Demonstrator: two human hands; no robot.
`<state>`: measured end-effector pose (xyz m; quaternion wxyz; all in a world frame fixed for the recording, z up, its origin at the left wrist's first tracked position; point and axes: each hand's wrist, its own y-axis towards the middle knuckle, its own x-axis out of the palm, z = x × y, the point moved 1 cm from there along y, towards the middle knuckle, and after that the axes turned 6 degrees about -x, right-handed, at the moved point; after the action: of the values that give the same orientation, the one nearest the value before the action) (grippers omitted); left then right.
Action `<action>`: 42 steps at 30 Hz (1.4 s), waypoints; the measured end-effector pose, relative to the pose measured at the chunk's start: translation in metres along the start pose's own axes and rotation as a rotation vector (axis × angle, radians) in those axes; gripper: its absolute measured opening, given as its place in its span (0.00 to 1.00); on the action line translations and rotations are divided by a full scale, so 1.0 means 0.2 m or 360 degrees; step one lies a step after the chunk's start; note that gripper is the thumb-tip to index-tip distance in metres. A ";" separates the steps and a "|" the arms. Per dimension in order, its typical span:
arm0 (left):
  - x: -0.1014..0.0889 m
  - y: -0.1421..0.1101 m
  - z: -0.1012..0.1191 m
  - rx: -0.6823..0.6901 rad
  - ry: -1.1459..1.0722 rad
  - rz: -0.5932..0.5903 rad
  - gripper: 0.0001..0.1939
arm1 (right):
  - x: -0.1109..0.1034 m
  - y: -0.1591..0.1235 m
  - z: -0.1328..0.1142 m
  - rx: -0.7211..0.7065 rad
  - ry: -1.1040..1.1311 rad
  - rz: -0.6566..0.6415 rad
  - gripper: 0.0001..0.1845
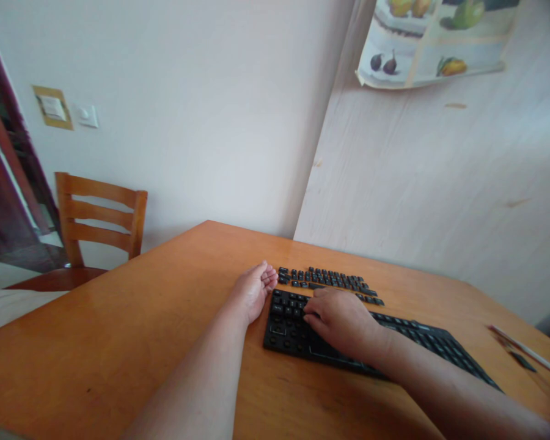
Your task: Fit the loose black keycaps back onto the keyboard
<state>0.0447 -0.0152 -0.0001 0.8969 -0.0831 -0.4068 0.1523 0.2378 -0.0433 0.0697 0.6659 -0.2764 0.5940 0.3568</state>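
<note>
Here's your black keyboard (286, 342) on the worktop (165, 342), keys (288, 304) seated along its far rows, bare sockets (286, 343) showing near-left! Your right hand (341, 321) curls over it, your left hand (255, 292) beside; whether either grip is grasping anything, I can't tell.

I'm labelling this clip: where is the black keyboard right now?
In the head view, the black keyboard lies mostly right of centre on the wooden table, nearer the camera than the loose keycaps, with the right hand over its left part.
</note>
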 end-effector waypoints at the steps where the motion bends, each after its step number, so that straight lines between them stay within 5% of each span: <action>1: 0.00 0.00 0.00 0.0002 0.0003 0.0001 0.07 | 0.00 0.00 -0.01 0.0004 -0.0036 -0.0014 0.13; 15: 0.00 0.00 0.00 0.0038 0.0090 0.0012 0.10 | 0.00 -0.01 -0.04 -0.0067 -0.0185 0.0030 0.18; 30: -0.01 0.01 0.00 0.0022 0.0073 0.0000 0.10 | 0.00 0.01 -0.12 0.0068 -0.0242 -0.0153 0.16; 42: -0.01 0.01 0.00 0.0008 0.0025 -0.0010 0.09 | -0.05 -0.07 -0.05 0.0104 -0.0123 0.0043 0.18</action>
<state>0.0440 -0.0136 -0.0021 0.9007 -0.0806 -0.3997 0.1498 0.2424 -0.0600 0.0777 0.6922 -0.2323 0.5828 0.3567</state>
